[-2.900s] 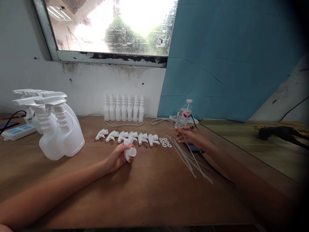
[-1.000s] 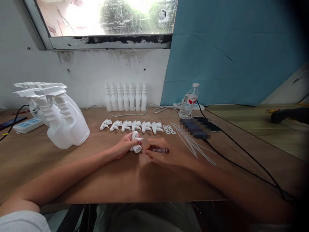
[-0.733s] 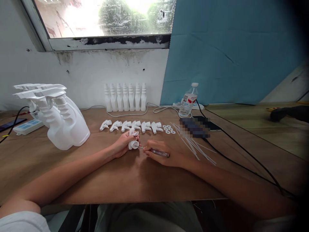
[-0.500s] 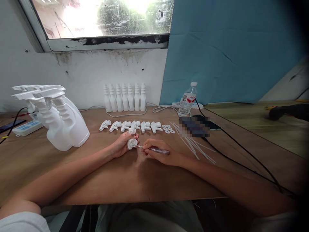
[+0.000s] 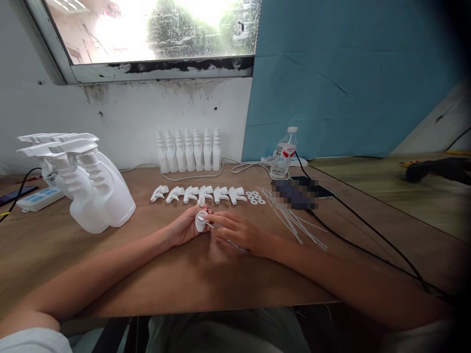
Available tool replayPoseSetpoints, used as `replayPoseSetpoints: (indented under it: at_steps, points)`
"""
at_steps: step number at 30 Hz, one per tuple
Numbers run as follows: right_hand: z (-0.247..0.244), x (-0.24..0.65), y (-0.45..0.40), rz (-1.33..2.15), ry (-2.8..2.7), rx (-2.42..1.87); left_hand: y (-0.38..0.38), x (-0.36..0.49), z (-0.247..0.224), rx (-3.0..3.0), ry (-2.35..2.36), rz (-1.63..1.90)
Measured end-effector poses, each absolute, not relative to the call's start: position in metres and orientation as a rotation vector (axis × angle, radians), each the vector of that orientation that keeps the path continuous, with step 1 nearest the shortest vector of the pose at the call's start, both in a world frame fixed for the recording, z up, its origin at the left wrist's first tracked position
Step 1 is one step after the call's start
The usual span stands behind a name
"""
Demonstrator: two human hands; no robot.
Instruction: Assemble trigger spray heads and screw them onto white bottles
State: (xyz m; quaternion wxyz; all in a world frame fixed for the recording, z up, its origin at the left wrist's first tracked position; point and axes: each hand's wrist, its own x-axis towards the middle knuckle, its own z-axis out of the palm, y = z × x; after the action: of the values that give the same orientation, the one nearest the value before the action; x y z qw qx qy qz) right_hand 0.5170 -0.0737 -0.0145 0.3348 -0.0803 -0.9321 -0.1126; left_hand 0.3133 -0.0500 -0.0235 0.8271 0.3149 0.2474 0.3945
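Note:
My left hand [image 5: 183, 227] is closed around a white trigger spray head [image 5: 199, 224], its round collar opening turned up toward me. Fingers of my right hand [image 5: 241, 232] reach over to that collar and touch its opening. In the same hand lies a small screwdriver [image 5: 238, 247] with a thin metal shaft and a clear handle; the handle slants down to the right beneath the fingers. The exact place of the screwdriver's tip is hard to make out. Beyond my hands stands a row of several more spray heads [image 5: 221, 195], with small white ring gaskets [image 5: 253, 197] beside them.
Thin white tubes [image 5: 294, 220] lie to the right. Large white spray bottles [image 5: 101, 196] stand at the left, and several small white bottles [image 5: 189, 152] line the wall. A water bottle [image 5: 282, 157], a phone [image 5: 324, 189] and black cables [image 5: 368, 230] occupy the right side.
My right fingers have moved left onto the collar of the spray head. The screwdriver's handle has dropped to a steeper slant. The left hand still holds the spray head.

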Motion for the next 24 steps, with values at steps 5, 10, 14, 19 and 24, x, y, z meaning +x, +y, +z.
replayPoseSetpoints:
  at_steps: [5, 10, 14, 19, 24]
  points:
    - [-0.017, 0.514, -0.076, -0.41, -2.407, -0.198, -0.053, 0.317, -0.022, 0.695, 0.56, 0.845]
    - [-0.005, 0.524, -0.078, -0.376, -2.346, -0.145, -0.058, 0.318, -0.022, 0.852, 0.623, 0.971]
    - [0.019, 0.552, -0.068, -0.335, -2.287, -0.335, -0.058, 0.306, -0.024, 1.037, 0.737, 1.078]
    - [0.04, 0.609, -0.037, 0.102, -2.271, -1.011, -0.056, 0.284, -0.021, 1.066, 0.83, 1.157]
    - [0.039, 0.645, -0.016, 0.437, -2.286, -1.313, -0.052, 0.274, -0.014, 1.103, 0.778, 1.194]
